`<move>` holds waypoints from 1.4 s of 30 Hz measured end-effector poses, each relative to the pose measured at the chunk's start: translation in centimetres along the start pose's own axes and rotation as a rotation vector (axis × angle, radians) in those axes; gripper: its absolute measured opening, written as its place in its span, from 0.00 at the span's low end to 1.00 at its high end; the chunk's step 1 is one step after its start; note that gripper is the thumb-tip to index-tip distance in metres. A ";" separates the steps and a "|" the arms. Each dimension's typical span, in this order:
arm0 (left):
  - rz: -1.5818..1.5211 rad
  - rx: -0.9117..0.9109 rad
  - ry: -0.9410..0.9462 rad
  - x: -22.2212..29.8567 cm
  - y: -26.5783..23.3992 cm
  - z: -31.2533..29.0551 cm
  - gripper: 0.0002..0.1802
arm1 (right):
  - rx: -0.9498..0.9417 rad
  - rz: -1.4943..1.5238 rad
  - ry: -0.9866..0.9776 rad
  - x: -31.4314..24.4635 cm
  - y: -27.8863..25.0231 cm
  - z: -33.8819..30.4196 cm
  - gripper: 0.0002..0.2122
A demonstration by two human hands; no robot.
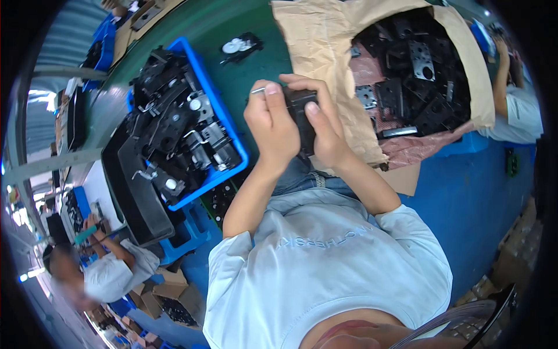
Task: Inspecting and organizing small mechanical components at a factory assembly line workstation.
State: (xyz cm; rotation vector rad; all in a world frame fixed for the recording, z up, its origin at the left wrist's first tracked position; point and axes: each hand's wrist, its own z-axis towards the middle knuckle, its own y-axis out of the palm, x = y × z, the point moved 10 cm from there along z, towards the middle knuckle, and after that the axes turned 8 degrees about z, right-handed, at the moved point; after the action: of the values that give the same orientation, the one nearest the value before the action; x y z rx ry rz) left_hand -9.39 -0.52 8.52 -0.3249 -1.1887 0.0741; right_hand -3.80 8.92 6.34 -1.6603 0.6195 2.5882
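Dark-rimmed eyewear (507, 302) juts in at the lower right, nearest the camera, beside the wearer's pale T-shirt (325, 256), which fills the lower middle. Beyond it, two bare forearms reach up and meet over the lap. Left hand (274, 125) and right hand (326, 131) grasp one dark, blocky black part (301, 113) between them, just above the centre; the right thumb presses on its face, and the left hand wraps its other side. A short metal pin (258, 90) sticks out by the left thumb and forefinger; whether it belongs to the part, I cannot tell. Left of the hands, a blue crate (216, 107) is heaped with black assemblies (174, 119) bearing white wheels and bent wires, with a black tray (136, 192) beside it. To the right, crumpled brown paper (314, 35) and pink wrap (407, 152) surround a pile of black plates (427, 58). Past the hands, one assembly with white gears (235, 45) lies on a green workbench (232, 23). Farther off, co-workers in light shirts sit at left (113, 279) and right (520, 113), with open cardboard boxes (171, 285) at lower left.
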 end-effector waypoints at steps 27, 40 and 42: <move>1.126 0.036 -0.131 -11.3 -27.6 24.4 0.18 | 0.112 0.132 0.147 0.9 -2.9 -3.1 0.12; 1.420 -0.397 0.227 -8.9 -23.3 23.1 0.12 | 0.153 0.058 0.123 -0.2 -5.5 -3.0 0.09; 1.448 -0.520 0.249 -9.1 -21.3 21.7 0.11 | 0.160 0.041 0.141 0.0 -5.6 -3.0 0.09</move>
State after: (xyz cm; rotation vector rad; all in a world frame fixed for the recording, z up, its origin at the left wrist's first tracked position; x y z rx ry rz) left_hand -35.17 -18.32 13.70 -1.5570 -0.4987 0.9550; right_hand 0.02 13.13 3.38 -1.8063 0.8517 2.3891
